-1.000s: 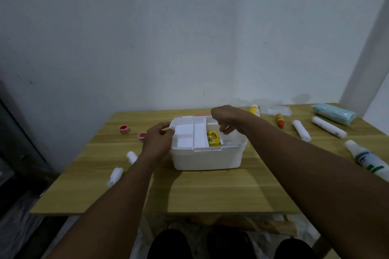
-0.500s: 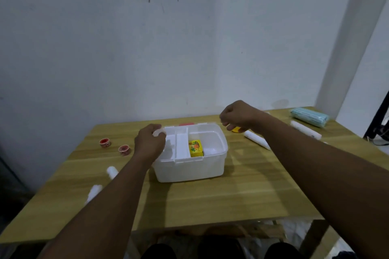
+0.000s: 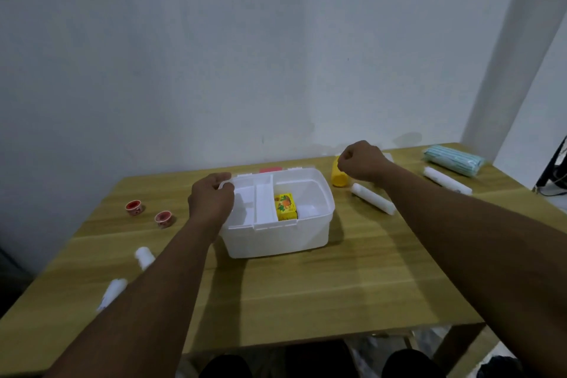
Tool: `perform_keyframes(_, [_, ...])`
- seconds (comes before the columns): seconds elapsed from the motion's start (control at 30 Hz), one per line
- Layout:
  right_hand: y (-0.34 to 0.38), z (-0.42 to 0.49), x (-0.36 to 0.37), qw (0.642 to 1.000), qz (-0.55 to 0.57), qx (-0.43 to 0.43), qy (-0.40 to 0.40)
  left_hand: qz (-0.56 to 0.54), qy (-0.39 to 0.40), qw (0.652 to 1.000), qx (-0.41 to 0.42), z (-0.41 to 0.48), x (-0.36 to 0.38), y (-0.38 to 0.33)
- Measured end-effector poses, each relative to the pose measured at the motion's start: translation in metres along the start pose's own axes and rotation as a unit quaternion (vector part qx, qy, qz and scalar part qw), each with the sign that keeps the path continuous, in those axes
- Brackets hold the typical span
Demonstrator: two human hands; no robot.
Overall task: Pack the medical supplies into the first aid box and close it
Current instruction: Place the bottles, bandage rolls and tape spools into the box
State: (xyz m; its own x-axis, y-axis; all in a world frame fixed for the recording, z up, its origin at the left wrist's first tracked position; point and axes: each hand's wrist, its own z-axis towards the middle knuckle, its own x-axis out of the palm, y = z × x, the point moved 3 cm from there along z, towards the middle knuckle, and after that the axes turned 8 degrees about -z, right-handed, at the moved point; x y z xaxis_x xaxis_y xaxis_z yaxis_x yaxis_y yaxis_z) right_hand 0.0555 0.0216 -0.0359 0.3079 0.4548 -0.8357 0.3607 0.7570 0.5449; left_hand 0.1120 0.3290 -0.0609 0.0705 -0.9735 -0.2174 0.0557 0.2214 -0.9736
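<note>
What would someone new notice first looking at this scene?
Probably the open white first aid box mid-table, with a bright yellow packet inside. The left hand grips its left rim, while the right hand closes over a yellow bottle behind the box's right corner.

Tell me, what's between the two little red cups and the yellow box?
In the head view, the left hand gripping the white first aid box's rim sits between the red cups and the yellow box, along with the box's white tray dividers.
</note>
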Motion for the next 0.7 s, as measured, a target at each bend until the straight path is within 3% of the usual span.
perform_keyframes(0.37, [-0.055, 0.083, 0.017, 0.954, -0.288, 0.030, 0.077, -0.005, -0.015, 1.000, 0.005, 0.027, 0.020, 0.003])
perform_keyframes(0.5, [-0.072, 0.099, 0.020, 0.949, -0.312, 0.034, 0.041, -0.004, -0.017, 1.000, 0.006, 0.032, 0.024, 0.002])
perform_keyframes(0.7, [-0.091, 0.110, 0.021, 0.969, -0.240, 0.026, 0.050, -0.003, -0.015, 1.000, 0.009, 0.037, 0.029, 0.003])
